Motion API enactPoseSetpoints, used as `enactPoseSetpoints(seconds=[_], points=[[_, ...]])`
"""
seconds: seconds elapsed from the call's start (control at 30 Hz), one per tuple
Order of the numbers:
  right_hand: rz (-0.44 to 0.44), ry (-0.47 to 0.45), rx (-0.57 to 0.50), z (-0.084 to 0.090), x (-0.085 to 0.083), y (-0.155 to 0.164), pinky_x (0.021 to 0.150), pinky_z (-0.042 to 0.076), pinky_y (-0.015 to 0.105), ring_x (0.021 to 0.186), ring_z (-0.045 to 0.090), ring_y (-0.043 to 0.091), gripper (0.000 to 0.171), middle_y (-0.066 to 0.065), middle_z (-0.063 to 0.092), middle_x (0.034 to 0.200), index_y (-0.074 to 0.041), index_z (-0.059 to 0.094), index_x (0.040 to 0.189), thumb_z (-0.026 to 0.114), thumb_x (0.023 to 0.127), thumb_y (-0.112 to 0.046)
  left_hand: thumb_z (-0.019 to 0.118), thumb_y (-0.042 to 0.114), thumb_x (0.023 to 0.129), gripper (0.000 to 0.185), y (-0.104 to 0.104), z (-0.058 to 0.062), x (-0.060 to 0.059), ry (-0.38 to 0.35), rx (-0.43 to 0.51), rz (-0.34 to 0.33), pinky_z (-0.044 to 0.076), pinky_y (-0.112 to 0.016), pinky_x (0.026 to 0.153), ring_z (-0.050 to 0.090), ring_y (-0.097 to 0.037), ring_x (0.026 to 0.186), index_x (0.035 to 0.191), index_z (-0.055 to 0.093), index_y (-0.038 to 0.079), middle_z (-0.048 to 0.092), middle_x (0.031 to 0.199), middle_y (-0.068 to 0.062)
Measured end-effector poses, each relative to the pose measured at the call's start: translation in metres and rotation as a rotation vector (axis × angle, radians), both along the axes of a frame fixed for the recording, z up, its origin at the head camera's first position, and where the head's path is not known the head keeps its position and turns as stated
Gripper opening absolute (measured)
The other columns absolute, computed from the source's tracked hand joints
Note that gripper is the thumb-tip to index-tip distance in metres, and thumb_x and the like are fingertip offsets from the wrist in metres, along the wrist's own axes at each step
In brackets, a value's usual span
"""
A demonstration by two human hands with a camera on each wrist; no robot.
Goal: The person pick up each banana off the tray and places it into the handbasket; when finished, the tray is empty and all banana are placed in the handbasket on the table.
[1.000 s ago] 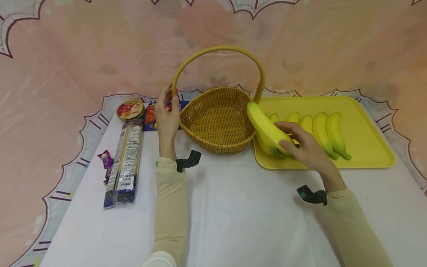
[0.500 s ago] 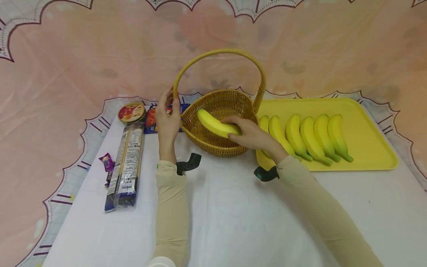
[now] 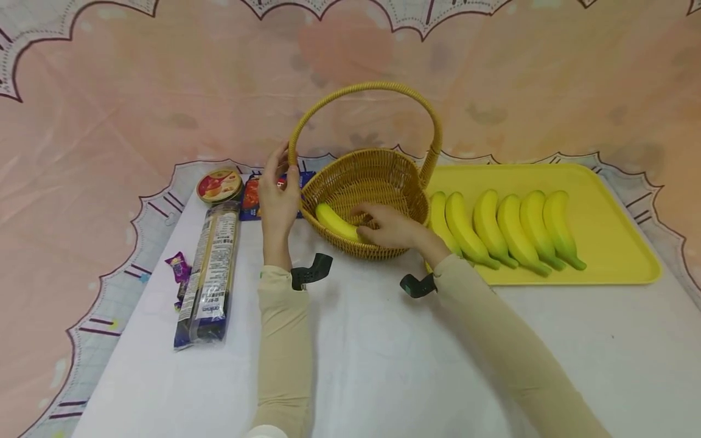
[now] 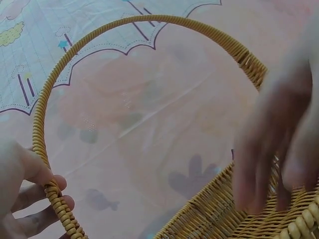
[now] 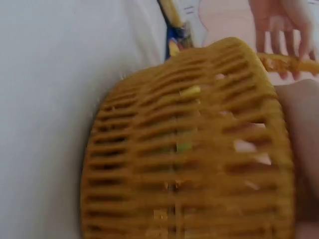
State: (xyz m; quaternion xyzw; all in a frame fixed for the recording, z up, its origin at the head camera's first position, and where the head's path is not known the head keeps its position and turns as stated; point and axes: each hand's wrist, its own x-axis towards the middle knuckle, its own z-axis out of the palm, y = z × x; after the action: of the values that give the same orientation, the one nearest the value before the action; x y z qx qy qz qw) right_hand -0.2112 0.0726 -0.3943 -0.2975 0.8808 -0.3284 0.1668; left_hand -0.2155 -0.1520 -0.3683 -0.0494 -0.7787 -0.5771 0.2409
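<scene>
A wicker basket [image 3: 408, 182] with a tall arched handle [image 3: 372, 87] stands in the middle of the table. My left hand [image 3: 278, 194] grips the lower left end of that handle; thumb and fingers show around it in the left wrist view. One banana [image 3: 336, 224] lies inside the basket, toward its front left. My right hand [image 3: 389, 225] is over the basket, loose fingers just by the banana's right end. In the left wrist view the right hand [image 4: 279, 134] is blurred, its fingers hanging down apart. The basket wall [image 5: 184, 149] hides most of that hand in the right wrist view.
Right of the basket is a yellow tray [image 3: 613, 225] bearing several bananas [image 3: 512, 228] in a row. On the left lie a long plastic pack [image 3: 210, 274], a round tin [image 3: 219, 185], a blue packet [image 3: 251, 198] and purple-wrapped sweets [image 3: 178, 267].
My right hand has carried a banana leftward from the tray into the basket and let go of it there. The left hand has kept its hold on the handle.
</scene>
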Motion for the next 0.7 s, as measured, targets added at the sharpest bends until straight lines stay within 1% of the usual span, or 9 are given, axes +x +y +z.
enactPoseSetpoints(seconds=[0.07,0.17,0.23,0.27,0.37,0.5,0.53,0.63,0.7], points=[[-0.053,0.064,-0.131,0.0,0.007,0.016,0.102,0.042,0.043,0.123,0.05,0.026,0.04,0.01,0.05,0.136,-0.01,0.046,0.135,0.05,0.097,-0.022,0.046,0.005,0.095,0.046,0.001,-0.001,0.0,-0.009,0.005,0.004,0.048,-0.041,0.094,0.055,-0.017,0.119,0.136,0.05,0.025,0.057,0.129,-0.007],[-0.178,0.17,-0.323,0.0,0.019,0.05,0.1,0.042,0.045,0.12,0.049,0.026,0.036,0.01,0.051,0.132,-0.011,0.05,0.132,0.051,0.097,-0.017,0.044,0.0,0.094,0.05,0.004,-0.001,-0.001,-0.012,0.008,0.019,0.048,-0.04,0.094,0.055,-0.016,0.119,0.136,0.05,0.026,0.057,0.129,-0.006],[-0.277,0.229,-0.398,0.0,0.026,0.077,0.099,0.042,0.045,0.12,0.049,0.026,0.034,0.01,0.048,0.133,-0.009,0.051,0.13,0.051,0.097,-0.013,0.044,-0.001,0.093,0.05,0.006,-0.001,-0.001,0.002,0.016,0.032,0.047,-0.038,0.095,0.055,-0.016,0.118,0.136,0.05,0.024,0.058,0.128,-0.007],[-0.336,0.257,-0.415,0.0,0.03,0.091,0.098,0.041,0.047,0.119,0.048,0.026,0.034,0.011,0.046,0.134,-0.008,0.051,0.13,0.051,0.096,-0.01,0.044,-0.002,0.093,0.05,0.008,0.003,0.002,0.006,0.022,0.037,0.046,-0.039,0.096,0.055,-0.018,0.117,0.136,0.05,0.021,0.058,0.127,-0.008],[-0.503,0.294,-0.399,0.001,0.041,0.134,0.097,0.039,0.05,0.121,0.043,0.027,0.034,0.013,0.038,0.138,-0.003,0.05,0.129,0.05,0.096,-0.008,0.045,-0.003,0.092,0.049,0.01,0.003,0.002,0.028,0.03,0.045,0.045,-0.037,0.098,0.056,-0.02,0.116,0.136,0.05,0.018,0.06,0.125,-0.009],[-0.681,0.295,-0.28,-0.008,0.049,0.19,0.098,0.033,0.054,0.122,0.035,0.035,0.038,0.02,0.032,0.138,-0.001,0.046,0.132,0.046,0.096,-0.013,0.045,-0.003,0.092,0.05,0.011,0.003,0.001,0.002,0.038,0.052,0.044,-0.035,0.099,0.055,-0.019,0.118,0.137,0.049,0.019,0.06,0.125,-0.008],[-0.715,0.298,-0.25,-0.014,0.05,0.204,0.097,0.031,0.056,0.121,0.034,0.037,0.04,0.022,0.031,0.137,0.0,0.045,0.133,0.045,0.096,-0.015,0.045,-0.004,0.092,0.051,0.013,0.006,0.004,-0.014,0.039,0.052,0.044,-0.035,0.098,0.055,-0.02,0.119,0.138,0.048,0.018,0.059,0.126,-0.01],[-0.788,0.227,-0.127,-0.021,0.056,0.239,0.097,0.027,0.064,0.124,0.027,0.047,0.05,0.032,0.024,0.139,0.002,0.035,0.14,0.043,0.096,-0.021,0.043,-0.007,0.091,0.051,0.018,0.017,0.014,-0.039,0.045,0.051,0.045,-0.036,0.098,0.054,-0.024,0.12,0.139,0.046,0.011,0.058,0.127,-0.014],[-0.805,0.152,-0.046,-0.026,0.058,0.258,0.097,0.025,0.068,0.126,0.023,0.052,0.061,0.038,0.018,0.14,0.003,0.024,0.145,0.042,0.096,-0.028,0.043,-0.008,0.09,0.051,0.021,0.024,0.02,-0.048,0.049,0.048,0.045,-0.037,0.099,0.053,-0.027,0.121,0.139,0.045,0.007,0.056,0.128,-0.017]])
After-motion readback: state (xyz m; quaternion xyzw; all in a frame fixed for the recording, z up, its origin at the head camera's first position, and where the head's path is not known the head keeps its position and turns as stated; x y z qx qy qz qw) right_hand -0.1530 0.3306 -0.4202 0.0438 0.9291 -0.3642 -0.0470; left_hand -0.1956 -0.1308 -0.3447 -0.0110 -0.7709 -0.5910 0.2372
